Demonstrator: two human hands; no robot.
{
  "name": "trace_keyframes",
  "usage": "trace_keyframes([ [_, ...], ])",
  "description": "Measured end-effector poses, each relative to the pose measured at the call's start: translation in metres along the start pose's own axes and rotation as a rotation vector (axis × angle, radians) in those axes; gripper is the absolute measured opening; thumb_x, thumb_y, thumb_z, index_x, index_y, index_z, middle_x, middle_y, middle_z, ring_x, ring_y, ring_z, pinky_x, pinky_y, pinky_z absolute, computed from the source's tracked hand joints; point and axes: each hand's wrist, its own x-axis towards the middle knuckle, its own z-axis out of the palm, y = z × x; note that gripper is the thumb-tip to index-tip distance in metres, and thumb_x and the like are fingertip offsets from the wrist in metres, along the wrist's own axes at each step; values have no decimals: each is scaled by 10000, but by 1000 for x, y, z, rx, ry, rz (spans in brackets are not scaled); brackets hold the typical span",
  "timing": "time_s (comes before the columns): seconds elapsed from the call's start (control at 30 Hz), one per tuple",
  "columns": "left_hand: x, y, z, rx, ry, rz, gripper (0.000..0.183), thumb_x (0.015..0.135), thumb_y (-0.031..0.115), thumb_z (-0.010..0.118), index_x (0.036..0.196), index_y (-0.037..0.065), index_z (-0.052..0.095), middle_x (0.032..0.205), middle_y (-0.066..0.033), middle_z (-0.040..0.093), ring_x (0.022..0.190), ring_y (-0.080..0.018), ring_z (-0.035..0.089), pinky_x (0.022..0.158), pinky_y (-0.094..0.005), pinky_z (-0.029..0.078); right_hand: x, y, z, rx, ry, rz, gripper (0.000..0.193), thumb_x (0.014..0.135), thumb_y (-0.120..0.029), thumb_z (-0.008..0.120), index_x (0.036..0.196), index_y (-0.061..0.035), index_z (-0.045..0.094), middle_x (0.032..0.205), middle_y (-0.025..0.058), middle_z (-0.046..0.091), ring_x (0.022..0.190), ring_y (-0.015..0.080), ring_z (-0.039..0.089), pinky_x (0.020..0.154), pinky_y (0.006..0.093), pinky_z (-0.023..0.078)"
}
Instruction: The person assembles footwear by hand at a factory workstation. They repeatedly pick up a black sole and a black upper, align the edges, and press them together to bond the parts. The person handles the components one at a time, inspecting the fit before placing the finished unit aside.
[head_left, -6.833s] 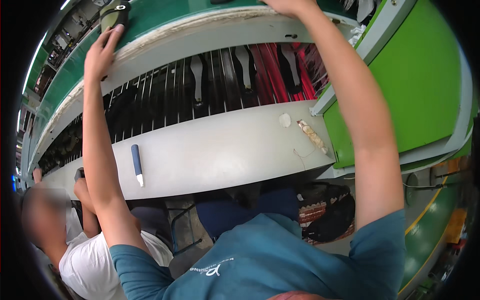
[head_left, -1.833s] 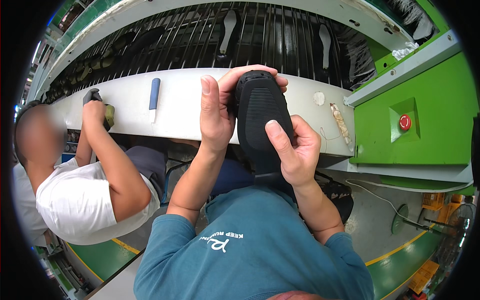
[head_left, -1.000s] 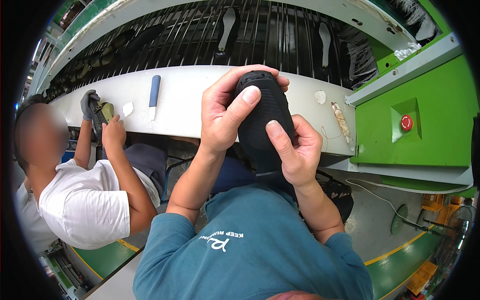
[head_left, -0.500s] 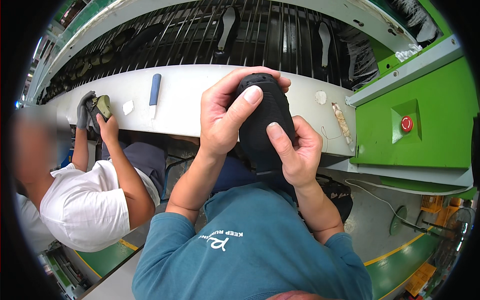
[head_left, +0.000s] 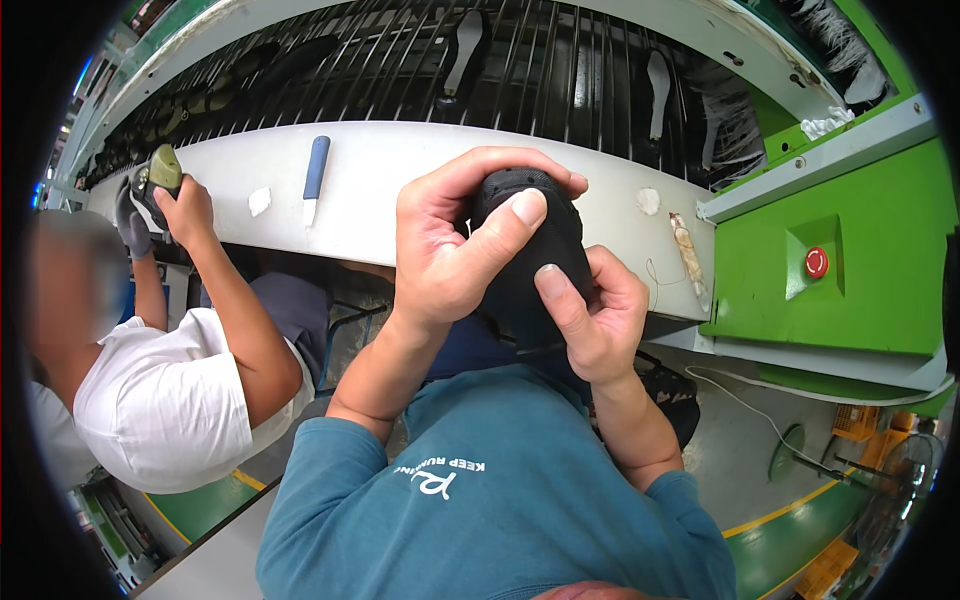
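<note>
A black shoe upper [head_left: 515, 255] is held up in front of my chest, over the near edge of the white work surface. My left hand [head_left: 455, 230] wraps round its far end, fingers curled over the top and the thumb lying across the black material. Lower down on the opposite side, my right hand [head_left: 595, 310] grips it, thumb pressed on the face and fingers mostly hidden behind. The underside of the piece is out of sight. A blue-handled knife [head_left: 316, 170] lies on the table to the left of my left hand.
Beyond the white table [head_left: 370, 160] runs a roller conveyor bearing dark shoes with pale soles [head_left: 466, 55]. At left, a co-worker [head_left: 170, 395] handles an olive and black shoe [head_left: 160, 185]. A green machine housing with a red stop button [head_left: 816, 263] stands at right, near a taped tool [head_left: 687, 250].
The black shoe upper has tilted in my hands, so its ribbed face shows less. My left thumb has shifted slightly right. The co-worker has raised the olive shoe.
</note>
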Motion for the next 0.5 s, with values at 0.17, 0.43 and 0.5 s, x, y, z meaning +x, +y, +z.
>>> trace_keyframes([
  [0.17,-3,4,1,5,-5,4,293,969,154,726,1181,-42,777,1115,-192,822,1034,-241,783,956,-391,629,-1,0,-2,-70,-8,-37,220,1011,-143,831,903,-1,702,718,-31,662,665,16,550,583,227,423],
  [0.43,1,5,-3,75,-22,17,328,1000,195,724,1200,-60,775,1172,-218,815,1085,-271,786,1005,-406,618,5,-2,-2,-114,-23,-17,232,1008,-159,833,902,0,702,714,-30,663,658,20,551,572,230,420],
  [0.5,6,8,-5,90,-54,3,348,1021,205,710,1230,-65,775,1206,-224,812,1129,-284,781,1036,-410,607,7,2,-4,-85,-11,-10,219,1009,-162,834,943,2,704,738,-24,681,671,21,566,583,227,435],
])
